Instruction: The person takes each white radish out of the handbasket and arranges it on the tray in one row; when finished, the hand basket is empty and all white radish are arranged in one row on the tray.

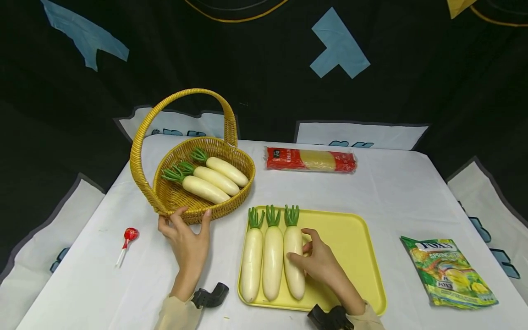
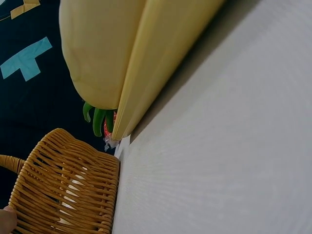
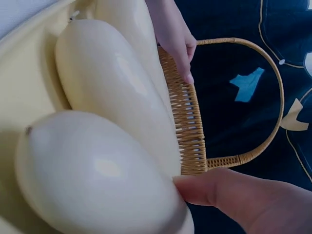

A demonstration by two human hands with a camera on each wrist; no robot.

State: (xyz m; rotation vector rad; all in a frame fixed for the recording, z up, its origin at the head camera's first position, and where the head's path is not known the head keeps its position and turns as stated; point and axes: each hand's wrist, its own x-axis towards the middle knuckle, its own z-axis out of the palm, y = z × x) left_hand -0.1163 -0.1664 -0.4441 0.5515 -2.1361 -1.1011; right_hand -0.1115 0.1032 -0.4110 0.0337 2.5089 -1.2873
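Head view: high, forward and down across surface [image 1: 396, 197]. Left wrist: low, tilted, close along surface. Right wrist: near white radishes [image 3: 102, 170], tilted. Wrist views share basket [image 2: 87, 163].

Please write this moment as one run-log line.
left hand: holds basket; right hand: grips rightmost radish on yellow tray; basket radishes: three; tray radishes: three
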